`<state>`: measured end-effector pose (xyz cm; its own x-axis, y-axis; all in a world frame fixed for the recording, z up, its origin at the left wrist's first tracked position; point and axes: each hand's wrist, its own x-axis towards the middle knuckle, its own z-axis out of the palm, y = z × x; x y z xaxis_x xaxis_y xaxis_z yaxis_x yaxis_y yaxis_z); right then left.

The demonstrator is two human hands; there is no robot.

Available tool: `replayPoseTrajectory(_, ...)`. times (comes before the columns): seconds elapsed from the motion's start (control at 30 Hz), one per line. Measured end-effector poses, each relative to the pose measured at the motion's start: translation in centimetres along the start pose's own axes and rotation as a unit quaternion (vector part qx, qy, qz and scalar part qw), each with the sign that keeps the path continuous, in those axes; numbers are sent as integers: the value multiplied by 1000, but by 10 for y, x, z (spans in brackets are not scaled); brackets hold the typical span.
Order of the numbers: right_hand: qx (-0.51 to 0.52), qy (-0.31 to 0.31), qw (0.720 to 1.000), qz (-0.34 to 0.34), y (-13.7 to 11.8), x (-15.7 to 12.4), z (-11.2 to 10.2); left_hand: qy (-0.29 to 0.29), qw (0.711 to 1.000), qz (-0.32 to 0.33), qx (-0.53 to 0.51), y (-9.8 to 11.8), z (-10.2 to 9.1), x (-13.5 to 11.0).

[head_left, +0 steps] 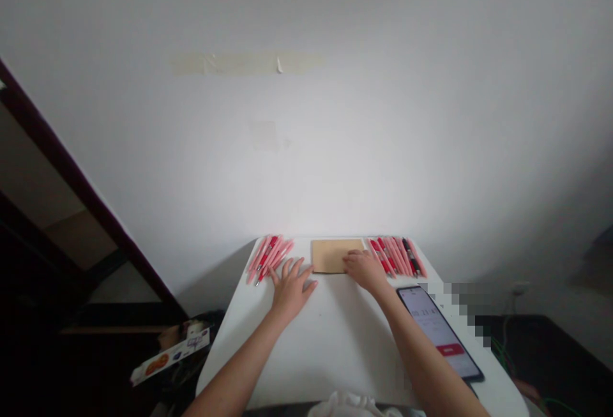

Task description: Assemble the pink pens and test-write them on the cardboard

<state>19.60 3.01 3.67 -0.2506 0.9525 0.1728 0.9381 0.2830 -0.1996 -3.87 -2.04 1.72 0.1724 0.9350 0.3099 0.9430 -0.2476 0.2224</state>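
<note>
On the white table (325,340), a flat brown rectangle like a kraft-covered notebook (328,255) lies near the wall. Palm down, my left hand (290,289) has its fingers spread between this notebook and a bunch of pink and red pens (271,254) on the left. One of its fingertips comes close to the notebook's lower left corner; whether it touches, I cannot tell. My right hand (364,268) lies over the notebook's right part, fingers bent and close together on it, thumb hidden. Just right of that hand lies a second bunch of pink, red and black pens (395,257).
A phone (443,334) with a lit timer screen lies at the table's right side, partly behind my right forearm. The white wall (316,174) rises directly behind the table. Left of the table, a printed white box (172,356) sits lower among dark clutter.
</note>
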Motion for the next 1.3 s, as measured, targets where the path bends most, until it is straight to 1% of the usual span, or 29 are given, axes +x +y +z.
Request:
replayPoseTrajectory(0.17,13,10,999,29,0,8,4,6,1000,-5,4,-1,1,0)
replayPoseTrajectory(0.4,6,36,999,24,3,9,12,21,1000,-4,6,-2,4,0)
replayPoseTrajectory(0.63,-3,69,997,16,-3,6,8,22,1000,-14,12,-2,1,0)
replayPoseTrajectory(0.77,13,94,995,23,-5,4,2,31,999,-20,19,-2,0,0)
replayPoseTrajectory(0.83,25,115,993,26,-6,1,-1,37,999,-25,21,-2,-1,0)
replayPoseTrajectory(0.93,46,159,986,14,-11,-8,-4,57,998,-34,23,-3,-1,1)
replayPoseTrajectory(1.03,72,205,976,-19,-16,-21,-5,83,995,-46,30,-6,-3,3)
replayPoseTrajectory(1.17,119,208,968,-78,-21,-36,-2,108,992,-52,51,-13,-7,5)
replayPoseTrajectory(1.3,148,210,961,-105,-19,-40,9,114,988,-64,75,-16,-11,8)
